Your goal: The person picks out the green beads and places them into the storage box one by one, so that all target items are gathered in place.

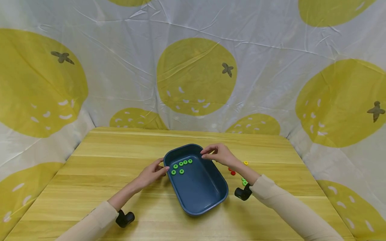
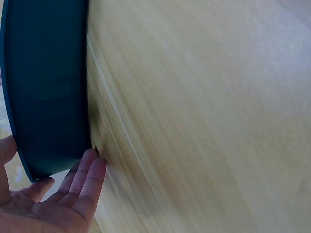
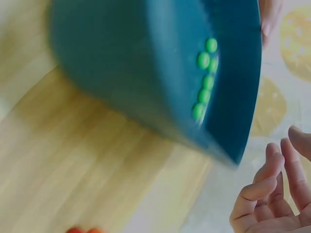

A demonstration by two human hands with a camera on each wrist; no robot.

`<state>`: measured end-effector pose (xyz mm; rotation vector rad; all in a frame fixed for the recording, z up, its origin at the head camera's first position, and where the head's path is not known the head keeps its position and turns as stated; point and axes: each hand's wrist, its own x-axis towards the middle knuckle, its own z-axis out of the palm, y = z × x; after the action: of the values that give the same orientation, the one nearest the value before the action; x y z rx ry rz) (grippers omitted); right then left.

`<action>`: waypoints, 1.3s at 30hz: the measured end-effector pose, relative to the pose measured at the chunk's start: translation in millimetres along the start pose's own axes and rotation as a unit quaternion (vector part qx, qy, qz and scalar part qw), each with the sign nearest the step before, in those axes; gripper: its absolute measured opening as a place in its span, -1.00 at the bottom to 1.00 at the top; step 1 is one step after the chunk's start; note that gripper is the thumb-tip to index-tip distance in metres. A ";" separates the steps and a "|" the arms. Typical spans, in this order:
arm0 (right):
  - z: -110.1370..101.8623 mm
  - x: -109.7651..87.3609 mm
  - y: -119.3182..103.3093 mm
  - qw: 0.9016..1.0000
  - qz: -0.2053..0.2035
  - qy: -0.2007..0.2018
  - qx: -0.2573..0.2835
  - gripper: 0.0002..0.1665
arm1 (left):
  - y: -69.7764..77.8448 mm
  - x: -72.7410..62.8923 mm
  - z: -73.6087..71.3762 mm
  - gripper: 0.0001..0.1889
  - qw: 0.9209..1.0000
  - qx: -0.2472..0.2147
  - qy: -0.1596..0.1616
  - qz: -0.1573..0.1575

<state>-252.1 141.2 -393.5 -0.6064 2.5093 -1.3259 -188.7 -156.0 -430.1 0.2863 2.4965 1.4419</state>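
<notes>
A dark blue, deep rectangular tray (image 1: 197, 194) with rounded corners is on the wooden table. Several small green rings (image 1: 181, 163) lie inside it, toward its far left part. My left hand (image 1: 153, 173) holds the tray's left side, thumb at the rim and fingers along the outer wall; the left wrist view shows those fingers (image 2: 82, 187) low by the table. Over the far right rim is my right hand (image 1: 219, 154), thumb and fingers loosely bent. In the right wrist view, nothing shows between the right hand's fingers (image 3: 257, 194).
Right of the tray, partly behind the right forearm, lie red rings (image 1: 233, 173), a yellow ring (image 1: 246, 163) and more green rings (image 1: 244, 183). A patterned cloth (image 1: 196, 77) with yellow fruit hangs behind the wooden table (image 1: 126, 147).
</notes>
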 end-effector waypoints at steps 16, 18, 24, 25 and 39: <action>-52.4 -62.9 46.5 0.995 0.083 0.044 0.010 -0.65 | -15.3 6.9 0.5 -0.34 1.000 0.000 -0.005 -0.003; -56.5 -70.0 51.0 0.995 0.085 0.048 0.013 -0.63 | -15.5 7.1 0.5 -0.34 1.000 -0.002 -0.005 -0.003; -63.2 -88.1 63.1 0.995 0.081 0.055 -0.006 -0.64 | -16.4 7.7 0.6 -0.35 1.000 -0.003 -0.004 -0.002; -63.1 -90.5 65.3 0.995 0.079 0.055 -0.019 -0.66 | -16.3 7.8 0.5 -0.35 1.000 -0.002 -0.004 -0.002; -44.2 -107.8 88.5 0.975 0.035 0.046 -0.215 -0.92 | -12.1 6.6 0.9 -0.38 1.000 0.001 0.000 -0.006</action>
<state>-196.0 267.9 -440.2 -0.5387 2.8885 -0.8020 -195.2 -159.4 -441.8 0.2708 2.4953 1.4361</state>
